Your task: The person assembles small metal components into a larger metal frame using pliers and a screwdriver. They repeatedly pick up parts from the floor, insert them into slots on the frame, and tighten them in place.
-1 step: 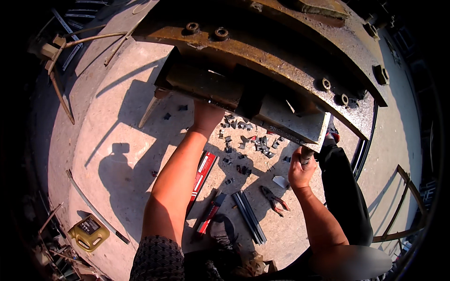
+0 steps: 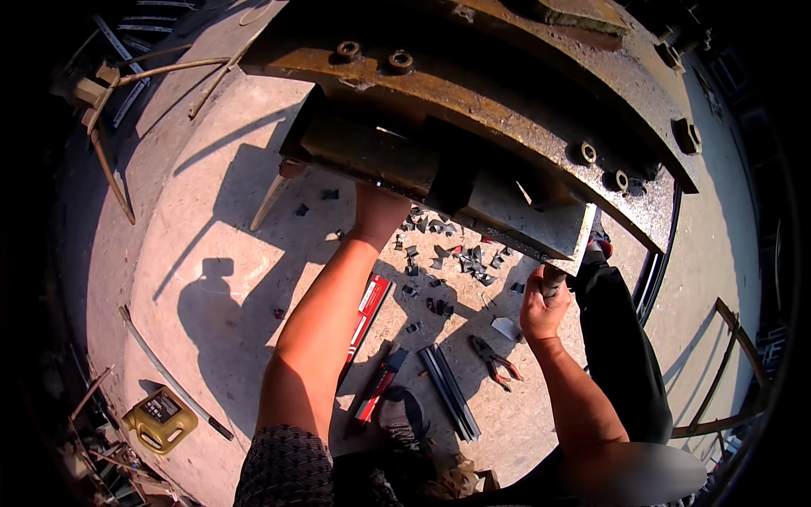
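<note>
A heavy, rust-brown steel machine (image 2: 498, 118) spans the top, with a dark lower block (image 2: 372, 156) on its left and a greyer steel block (image 2: 532, 220) on its right. My left hand (image 2: 382, 211) reaches up under the dark block, which hides its fingers and anything in them. Below the corner of the grey block, my right hand (image 2: 541, 308) is closed, fingers curled round a short dark piece whose kind I cannot make out. Several black cut-off scraps (image 2: 456, 258) lie on the floor beneath the blocks.
Pliers with red handles (image 2: 497, 363), dark profile strips (image 2: 449, 390) and red-and-black strips (image 2: 367, 313) lie on the concrete. An olive jug (image 2: 159, 418) and a long bar (image 2: 173, 380) are at the lower left. A rusty metal frame (image 2: 718, 380) stands right.
My left hand and forearm have shifted slightly to the right under the dark block. My right hand looks unmoved.
</note>
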A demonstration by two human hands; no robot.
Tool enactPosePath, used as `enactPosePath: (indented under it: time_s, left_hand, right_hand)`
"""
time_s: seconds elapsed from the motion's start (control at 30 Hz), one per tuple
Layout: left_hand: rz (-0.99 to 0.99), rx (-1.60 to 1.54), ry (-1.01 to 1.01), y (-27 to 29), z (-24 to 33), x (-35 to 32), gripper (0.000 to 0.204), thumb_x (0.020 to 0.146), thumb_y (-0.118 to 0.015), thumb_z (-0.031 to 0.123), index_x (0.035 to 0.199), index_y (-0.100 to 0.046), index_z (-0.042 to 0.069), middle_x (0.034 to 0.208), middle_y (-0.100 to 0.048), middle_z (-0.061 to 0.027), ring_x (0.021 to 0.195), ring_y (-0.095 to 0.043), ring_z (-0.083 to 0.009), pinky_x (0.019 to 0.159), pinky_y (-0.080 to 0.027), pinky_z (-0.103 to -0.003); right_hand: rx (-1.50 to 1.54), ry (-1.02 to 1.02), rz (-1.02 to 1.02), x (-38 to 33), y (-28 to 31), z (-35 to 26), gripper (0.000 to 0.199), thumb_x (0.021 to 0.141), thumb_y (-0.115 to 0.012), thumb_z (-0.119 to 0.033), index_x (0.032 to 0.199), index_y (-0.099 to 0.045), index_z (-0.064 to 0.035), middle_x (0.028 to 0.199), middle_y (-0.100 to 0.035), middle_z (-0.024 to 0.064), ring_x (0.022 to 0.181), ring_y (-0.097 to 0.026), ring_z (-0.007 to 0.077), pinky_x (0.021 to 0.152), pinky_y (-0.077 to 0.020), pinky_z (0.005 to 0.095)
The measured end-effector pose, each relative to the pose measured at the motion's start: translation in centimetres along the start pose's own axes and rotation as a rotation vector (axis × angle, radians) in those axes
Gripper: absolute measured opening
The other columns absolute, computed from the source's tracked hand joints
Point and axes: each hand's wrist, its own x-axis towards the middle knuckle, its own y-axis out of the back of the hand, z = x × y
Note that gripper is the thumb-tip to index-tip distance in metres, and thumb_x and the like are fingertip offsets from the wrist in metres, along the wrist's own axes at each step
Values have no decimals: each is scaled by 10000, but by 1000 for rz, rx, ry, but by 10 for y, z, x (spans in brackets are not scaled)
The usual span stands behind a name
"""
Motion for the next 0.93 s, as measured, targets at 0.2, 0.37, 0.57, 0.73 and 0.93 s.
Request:
enactPosePath:
  time_s: [0.2,0.37,0.57,0.73,0.93]
  left_hand:
    - [-7,-334,87,-31,27,-7,408,949,-629,97,1352,-600,49,1308,-640,-186,1235,-593,-336,1046,-457,-412]
    - [53,-364,44,-37,53,-5,387,927,-627,110,1308,-636,44,1268,-661,-188,1214,-609,-338,1040,-463,-417]
    - [-147,61,-57,18,1,3,379,862,-686,91,1237,-654,46,1228,-681,-171,1156,-630,-359,1009,-477,-436]
    - [-67,-49,-10,-6,17,-7,428,868,-707,120,1286,-647,51,1275,-659,-187,1177,-622,-380,987,-496,-453]
    - [66,-503,50,-50,28,-21,627,785,-755,70,1389,-589,81,1395,-581,-213,1265,-564,-409,1052,-460,-467]
  right_hand:
    - [-35,27,3,1,0,2,52,886,-658,-67,915,-637,-29,692,-643,121,596,-648,231,593,-504,344]
    - [-18,3,11,1,0,1,46,889,-653,-70,893,-630,-30,684,-636,133,593,-651,264,594,-502,359]
    - [-32,25,9,2,1,-1,55,882,-663,-69,888,-629,-26,681,-635,132,593,-651,259,594,-501,355]
    - [-13,71,60,2,-3,-5,173,950,-616,-109,806,-568,-25,622,-506,38,579,-486,111,557,-436,309]
    - [24,26,48,2,-5,-7,189,960,-618,-129,811,-563,-27,634,-506,29,593,-475,107,559,-431,306]
